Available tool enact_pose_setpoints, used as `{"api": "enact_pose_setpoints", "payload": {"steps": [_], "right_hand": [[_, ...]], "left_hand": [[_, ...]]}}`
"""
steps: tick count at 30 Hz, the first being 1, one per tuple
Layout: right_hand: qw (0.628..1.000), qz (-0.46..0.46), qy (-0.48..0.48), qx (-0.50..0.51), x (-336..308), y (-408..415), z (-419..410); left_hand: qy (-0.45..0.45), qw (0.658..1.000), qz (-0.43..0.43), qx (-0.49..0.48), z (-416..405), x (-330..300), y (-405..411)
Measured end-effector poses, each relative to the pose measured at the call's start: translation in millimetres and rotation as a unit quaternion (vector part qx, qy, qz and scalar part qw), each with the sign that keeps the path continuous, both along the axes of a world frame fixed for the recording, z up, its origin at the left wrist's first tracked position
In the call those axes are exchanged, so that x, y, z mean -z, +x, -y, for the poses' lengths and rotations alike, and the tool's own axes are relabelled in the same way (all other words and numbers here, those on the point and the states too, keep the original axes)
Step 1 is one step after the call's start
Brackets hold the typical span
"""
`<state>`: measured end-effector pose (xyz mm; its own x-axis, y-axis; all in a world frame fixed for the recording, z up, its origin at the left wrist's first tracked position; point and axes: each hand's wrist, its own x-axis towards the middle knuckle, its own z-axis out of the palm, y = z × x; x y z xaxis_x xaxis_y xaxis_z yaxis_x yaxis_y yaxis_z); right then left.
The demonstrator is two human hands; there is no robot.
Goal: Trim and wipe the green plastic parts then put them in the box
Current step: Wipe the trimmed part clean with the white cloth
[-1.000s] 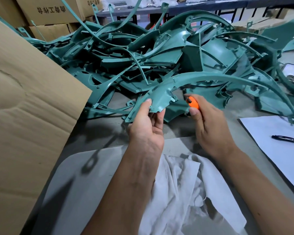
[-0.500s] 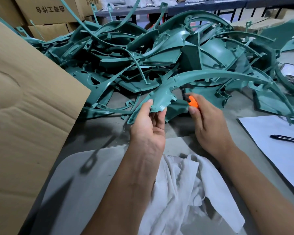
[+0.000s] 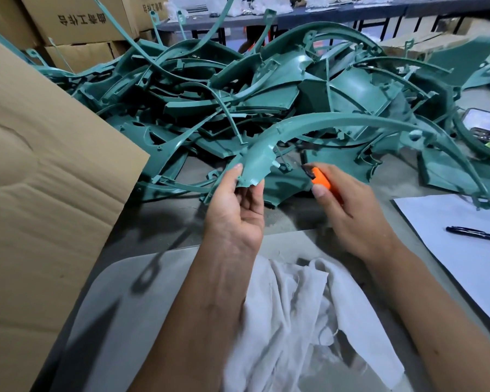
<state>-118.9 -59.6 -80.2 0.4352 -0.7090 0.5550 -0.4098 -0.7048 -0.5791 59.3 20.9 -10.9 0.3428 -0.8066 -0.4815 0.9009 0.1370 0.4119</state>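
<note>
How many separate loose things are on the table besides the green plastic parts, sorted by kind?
Cloth: 1
Pen: 1
Paper sheet: 1
Phone: 1
Total: 4
The orange knife is in the right hand, not counted.

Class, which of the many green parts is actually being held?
The long curved green arch, pinched at its near end by the left hand; the others lie piled behind.
</note>
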Motion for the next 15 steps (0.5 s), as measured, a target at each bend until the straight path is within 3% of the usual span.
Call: {"api": "enact_pose_setpoints", "payload": {"steps": [4,9,11,13,15], "right_hand": [[0.999,-0.001,0.026,0.045,-5.6,-16.6,2.7],[0.955,-0.253,0.077,0.133,-9.1,-26.8,1.8],[0.955,-0.263,0.031,0.135,-16.2,-21.9,-3.3],[0.981,-0.176,0.047,0.059,-30.1,-16.9,-13.9],[0.969,-0.095,0.185,-0.131,-42.2,-10.9,-25.9]], "left_hand": [[-0.014,1.0,0.011,0.017,-1.9,1.3,4.2],[-0.032,0.998,0.039,0.035,-0.6,5.6,6.2],[-0.033,0.997,0.048,0.045,1.0,8.7,7.3],[-0.039,0.996,0.058,0.06,1.2,10.9,9.5],[-0.063,0.992,0.071,0.079,0.4,12.2,13.4]]}}
